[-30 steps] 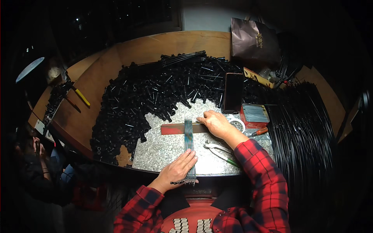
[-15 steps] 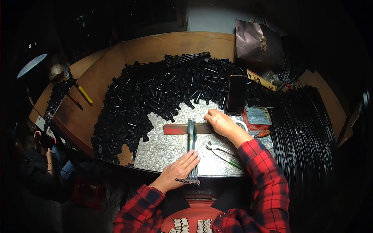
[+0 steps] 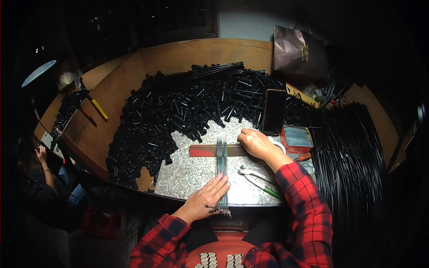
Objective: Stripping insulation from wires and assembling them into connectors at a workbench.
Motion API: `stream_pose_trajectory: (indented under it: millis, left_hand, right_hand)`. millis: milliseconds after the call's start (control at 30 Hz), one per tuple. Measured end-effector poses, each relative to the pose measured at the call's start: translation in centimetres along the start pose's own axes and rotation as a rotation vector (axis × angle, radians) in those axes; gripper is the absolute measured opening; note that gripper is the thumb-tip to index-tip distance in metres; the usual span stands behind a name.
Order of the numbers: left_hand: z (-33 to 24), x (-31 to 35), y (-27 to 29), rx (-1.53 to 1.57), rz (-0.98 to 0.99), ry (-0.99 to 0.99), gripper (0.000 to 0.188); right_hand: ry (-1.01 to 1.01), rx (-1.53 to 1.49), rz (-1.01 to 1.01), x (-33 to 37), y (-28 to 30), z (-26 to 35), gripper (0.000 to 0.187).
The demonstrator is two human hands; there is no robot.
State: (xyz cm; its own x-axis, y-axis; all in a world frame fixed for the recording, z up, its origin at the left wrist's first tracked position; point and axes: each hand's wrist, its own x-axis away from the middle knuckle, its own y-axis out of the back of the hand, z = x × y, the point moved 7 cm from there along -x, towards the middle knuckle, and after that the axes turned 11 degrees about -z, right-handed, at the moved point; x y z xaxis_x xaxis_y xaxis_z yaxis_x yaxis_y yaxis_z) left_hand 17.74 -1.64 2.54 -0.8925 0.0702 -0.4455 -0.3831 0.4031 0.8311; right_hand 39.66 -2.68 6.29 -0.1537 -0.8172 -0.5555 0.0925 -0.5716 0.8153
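A row of thin dark metal rods lies side by side, pointing away from me, across a flat bar with a reddish left part. My left hand lies on the rods' near part, fingers straight and together; its thumb is hidden. Small black looped ends stick out past the slab's front edge beside that palm. My right hand is closed at the bar's right end, fingertips curled down onto it. Whatever else it may pinch cannot be made out. Green-handled pliers rest below my right hand.
Black socket-like parts are heaped behind the stone slab. A phone, a red box of thin pins and an orange-handled tool stand right, beside long black rods. Another person's hand shows far left.
The view has shifted slightly. Both my hands hold nearly the same places, and the rods near my left palm have spread a little differently. The other person's hand at far left has risen.
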Motion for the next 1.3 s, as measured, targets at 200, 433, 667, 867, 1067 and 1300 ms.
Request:
stream_pose_trajectory:
  millis: [200,433,667,867,1067,1300]
  left_hand:
    - [0.1,0.1,0.0,-0.058,-0.031,-0.047,0.071]
    - [-0.9,-0.7,0.9,-0.039,-0.022,-0.041,0.078]
    - [-0.4,-0.4,0.2,-0.016,-0.024,-0.023,0.087]
    - [0.0,-0.2,0.1,-0.118,-0.036,-0.007,0.093]
    - [0.3,0.1,-0.1,-0.134,-0.043,-0.012,0.093]
    - [-0.4,-0.4,0.3,-0.151,-0.061,-0.041,0.087]
  right_hand:
    - [0.052,0.024,0.039,0.2,-0.3,-0.2,0.007]
    - [0.097,0.053,0.024,-0.1,0.9,1.5,0.037]
    - [0.183,0.219,0.080,-0.1,0.2,2.6,0.045]
    - [0.208,0.252,0.089,-0.3,0.0,2.9,0.043]
    - [0.195,0.229,0.030,0.0,0.3,2.9,0.035]
    - [0.093,0.177,0.001,0.2,0.1,1.2,0.010]
